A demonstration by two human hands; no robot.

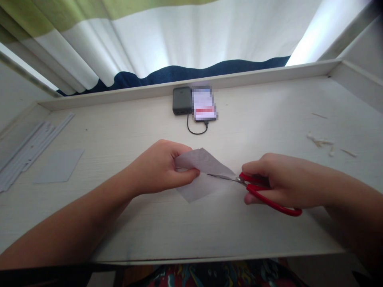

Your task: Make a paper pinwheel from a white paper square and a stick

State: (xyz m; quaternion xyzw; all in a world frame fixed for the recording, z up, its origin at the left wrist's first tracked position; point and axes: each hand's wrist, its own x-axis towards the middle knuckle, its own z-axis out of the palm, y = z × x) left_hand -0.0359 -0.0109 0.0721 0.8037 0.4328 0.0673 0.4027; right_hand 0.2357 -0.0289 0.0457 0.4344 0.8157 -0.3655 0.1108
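Note:
Between my hands is a piece of pale grey-white paper (202,160), with one flap raised and another part hanging below. My left hand (163,167) pinches its left end between thumb and fingers. In my right hand (284,177) are scissors with red handles (269,202), fingers wrapped round the loops. Their metal blades point left and lie along the paper between the upper flap and the lower part. How far the blades are apart is hard to make out.
A dark power bank (182,101) is cabled to a phone (204,103) with a blurred screen at the tabletop's back rim. White paper strips (32,149) and a square sheet (59,166) lie at left. Several cotton swab pieces (320,141) are scattered at right. A curtain (191,40) hangs behind.

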